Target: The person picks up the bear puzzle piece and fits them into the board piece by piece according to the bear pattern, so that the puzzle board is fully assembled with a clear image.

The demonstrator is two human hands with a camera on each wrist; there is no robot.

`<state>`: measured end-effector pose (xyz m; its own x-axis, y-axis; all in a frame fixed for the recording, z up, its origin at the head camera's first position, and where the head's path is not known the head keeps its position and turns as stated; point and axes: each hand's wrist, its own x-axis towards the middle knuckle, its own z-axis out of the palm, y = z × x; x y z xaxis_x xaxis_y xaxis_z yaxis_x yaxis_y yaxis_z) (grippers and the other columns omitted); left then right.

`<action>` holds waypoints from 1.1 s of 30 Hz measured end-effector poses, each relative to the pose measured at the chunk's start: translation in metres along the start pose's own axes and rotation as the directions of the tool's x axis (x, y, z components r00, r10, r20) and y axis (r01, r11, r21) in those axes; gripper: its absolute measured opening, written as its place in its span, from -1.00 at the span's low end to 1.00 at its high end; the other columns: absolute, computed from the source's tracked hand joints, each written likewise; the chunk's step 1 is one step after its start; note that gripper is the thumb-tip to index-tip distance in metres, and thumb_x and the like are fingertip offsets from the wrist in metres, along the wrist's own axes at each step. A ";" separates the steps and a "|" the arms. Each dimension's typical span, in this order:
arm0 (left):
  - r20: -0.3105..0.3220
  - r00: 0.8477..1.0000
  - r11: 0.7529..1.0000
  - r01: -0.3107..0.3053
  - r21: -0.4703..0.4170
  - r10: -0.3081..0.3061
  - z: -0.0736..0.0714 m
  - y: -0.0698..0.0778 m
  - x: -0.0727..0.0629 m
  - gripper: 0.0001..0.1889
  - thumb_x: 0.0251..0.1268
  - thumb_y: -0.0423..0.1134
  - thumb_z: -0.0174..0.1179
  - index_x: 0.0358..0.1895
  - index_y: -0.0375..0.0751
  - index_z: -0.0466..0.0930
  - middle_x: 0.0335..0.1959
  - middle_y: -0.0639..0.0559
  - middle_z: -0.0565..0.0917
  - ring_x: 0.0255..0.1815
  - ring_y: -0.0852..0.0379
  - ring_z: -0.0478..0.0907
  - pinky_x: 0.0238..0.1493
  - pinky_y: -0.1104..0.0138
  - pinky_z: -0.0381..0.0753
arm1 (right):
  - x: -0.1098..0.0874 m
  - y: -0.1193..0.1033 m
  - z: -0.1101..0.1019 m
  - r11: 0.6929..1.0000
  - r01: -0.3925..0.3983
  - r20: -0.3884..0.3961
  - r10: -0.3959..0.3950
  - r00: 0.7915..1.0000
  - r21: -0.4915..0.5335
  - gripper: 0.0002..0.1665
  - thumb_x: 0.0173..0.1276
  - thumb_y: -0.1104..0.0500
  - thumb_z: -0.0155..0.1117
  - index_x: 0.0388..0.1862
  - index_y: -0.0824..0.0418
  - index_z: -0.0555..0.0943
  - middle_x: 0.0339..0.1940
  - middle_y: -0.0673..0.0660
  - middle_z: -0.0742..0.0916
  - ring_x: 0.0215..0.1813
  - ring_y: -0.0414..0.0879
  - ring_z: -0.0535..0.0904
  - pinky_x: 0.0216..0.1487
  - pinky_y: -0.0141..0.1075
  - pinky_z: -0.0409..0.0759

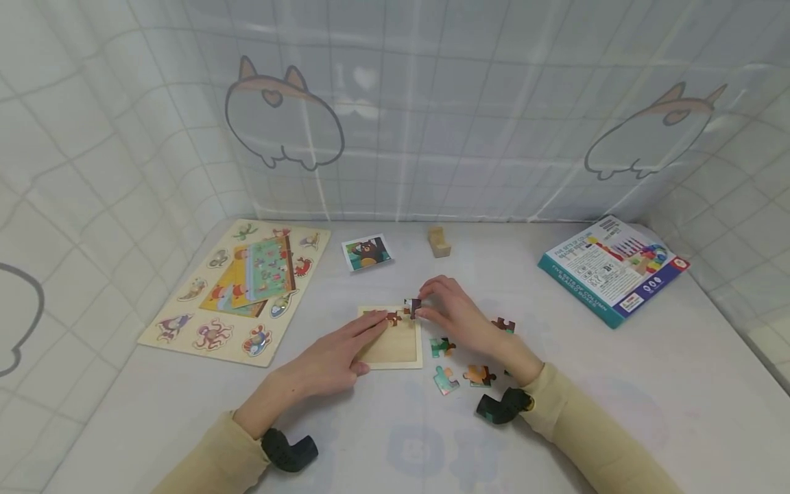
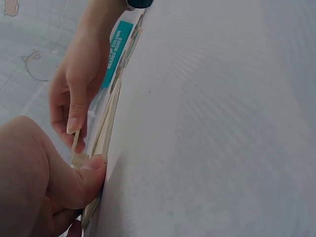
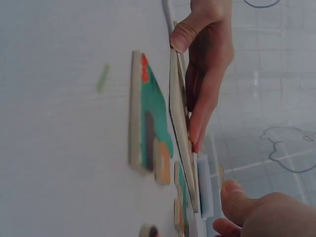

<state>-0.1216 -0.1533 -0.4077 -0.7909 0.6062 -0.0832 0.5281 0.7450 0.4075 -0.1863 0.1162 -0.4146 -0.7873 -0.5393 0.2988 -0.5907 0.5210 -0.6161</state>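
A shallow wooden puzzle tray [image 1: 395, 348] lies flat on the table, with brown jigsaw pieces [image 1: 393, 318] along its far side. Across its left part rests my left hand [image 1: 327, 353], the fingers extended over the tray and touching those pieces. The left thumb [image 3: 182, 38] lies at the tray's near rim. Between thumb and fingers my right hand [image 1: 459, 314] pinches a dark and white jigsaw piece [image 1: 412, 308], tilted on edge over the tray's far right corner. In the left wrist view this piece [image 2: 75, 140] shows only its thin wooden side.
Loose jigsaw pieces [image 1: 446, 379] lie right of the tray, some under the right forearm. Behind it are a bear picture card [image 1: 367, 252] and a small wooden block [image 1: 439, 242]. A sea-animal board [image 1: 212, 334] bearing picture cards lies left; a boxed set [image 1: 611, 267] lies right.
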 end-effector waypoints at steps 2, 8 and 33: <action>0.003 1.000 1.000 -0.002 0.001 0.002 0.000 0.000 0.001 -0.24 0.33 -0.33 0.19 0.58 -0.19 0.11 0.64 0.04 0.04 0.63 -0.01 0.03 0.52 0.03 0.25 | 0.002 -0.001 0.003 1.000 -0.004 0.020 0.003 1.000 0.006 -0.73 0.44 0.14 0.30 0.02 0.24 0.57 0.12 0.12 0.60 0.25 0.02 0.45 0.31 -0.05 0.49; 0.013 1.000 1.000 -0.006 0.011 0.006 -0.001 0.001 0.001 -0.24 0.34 -0.33 0.16 0.59 -0.21 0.07 0.66 0.03 -0.01 0.65 0.00 -0.05 0.55 0.04 0.20 | 0.004 -0.003 0.007 1.000 -0.016 0.071 0.017 0.997 -0.009 -0.72 0.46 0.11 0.28 0.05 0.21 0.57 0.11 0.08 0.62 0.25 -0.02 0.47 0.31 -0.06 0.51; -0.046 0.999 0.998 -0.021 0.054 0.023 -0.002 0.005 -0.001 -0.23 0.38 0.06 0.17 0.58 -0.08 0.13 0.62 0.03 0.11 0.60 -0.06 0.12 0.52 -0.02 0.24 | 0.001 -0.001 0.012 0.999 0.006 0.054 -0.004 0.999 -0.045 -0.80 0.40 0.07 0.35 -0.11 0.15 0.64 0.15 0.10 0.62 0.24 -0.01 0.46 0.34 -0.05 0.49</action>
<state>-0.1192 -0.1505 -0.4036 -0.7918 0.6100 -0.0321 0.5604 0.7463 0.3590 -0.1840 0.1073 -0.4227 -0.7743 -0.5764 0.2612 -0.6030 0.5465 -0.5811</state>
